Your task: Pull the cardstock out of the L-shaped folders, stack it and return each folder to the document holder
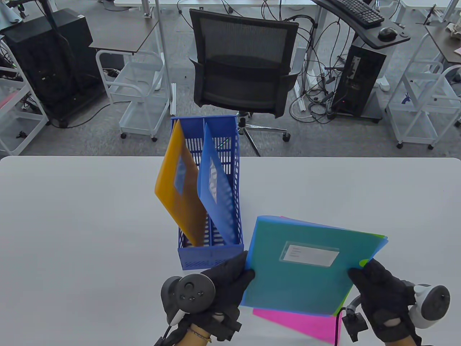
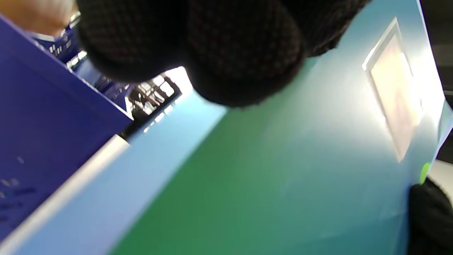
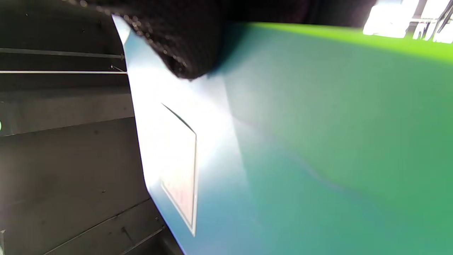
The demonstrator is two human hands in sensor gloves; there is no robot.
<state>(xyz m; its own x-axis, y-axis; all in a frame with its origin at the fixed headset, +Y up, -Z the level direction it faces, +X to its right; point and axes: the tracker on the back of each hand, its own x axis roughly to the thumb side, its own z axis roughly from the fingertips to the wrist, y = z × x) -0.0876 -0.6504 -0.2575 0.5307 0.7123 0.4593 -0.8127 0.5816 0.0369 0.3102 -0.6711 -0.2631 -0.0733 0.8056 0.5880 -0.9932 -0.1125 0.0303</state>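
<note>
I hold a translucent blue L-shaped folder point(image 1: 306, 266) with green cardstock point(image 1: 364, 262) inside it, above the table in front of me. My left hand point(image 1: 230, 277) pinches its left edge, thumb on top. My right hand point(image 1: 374, 284) grips the right edge where the green sheet peeks out. A pink cardstock sheet point(image 1: 302, 322) lies flat on the table under the folder. The blue document holder point(image 1: 210, 252) stands just left of the folder, with an orange folder point(image 1: 178, 187) and a blue folder point(image 1: 216, 191) leaning in it. The wrist views show the folder point(image 2: 283, 170) point(image 3: 318, 159) close up.
The grey table point(image 1: 72, 234) stretches to both sides. A black office chair point(image 1: 243, 65) stands beyond its far edge, with white carts point(image 1: 142, 97) and desks behind it.
</note>
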